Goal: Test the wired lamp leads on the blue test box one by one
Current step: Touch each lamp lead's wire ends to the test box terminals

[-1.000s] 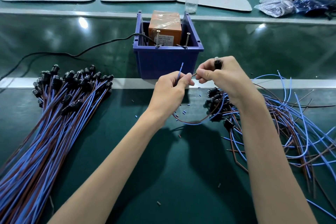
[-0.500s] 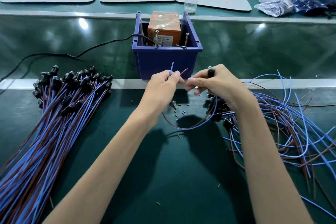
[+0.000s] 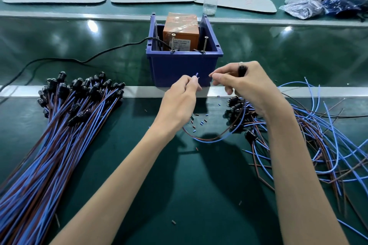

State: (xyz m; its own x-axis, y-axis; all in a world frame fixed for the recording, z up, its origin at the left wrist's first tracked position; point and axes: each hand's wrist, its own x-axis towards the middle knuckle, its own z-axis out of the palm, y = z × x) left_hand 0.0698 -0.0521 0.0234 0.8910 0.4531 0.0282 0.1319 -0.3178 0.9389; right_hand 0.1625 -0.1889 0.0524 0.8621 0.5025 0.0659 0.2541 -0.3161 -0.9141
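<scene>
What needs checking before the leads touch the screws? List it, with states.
1. Lamp gripped: ok, the right hand holds the lamp.
2. Blue lead held: ok, the left hand pinches the blue lead, tip free.
3. Brown lead end held: cannot tell, its end is hidden.
4. Leads on screws: not ok, both hands are in front of the box, short of them.
5. Cable into box: ok.
6. Power on: cannot tell.

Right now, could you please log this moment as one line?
left hand: pinches blue wire end | right hand: holds black lamp | blue box: wire not yet on screws
</scene>
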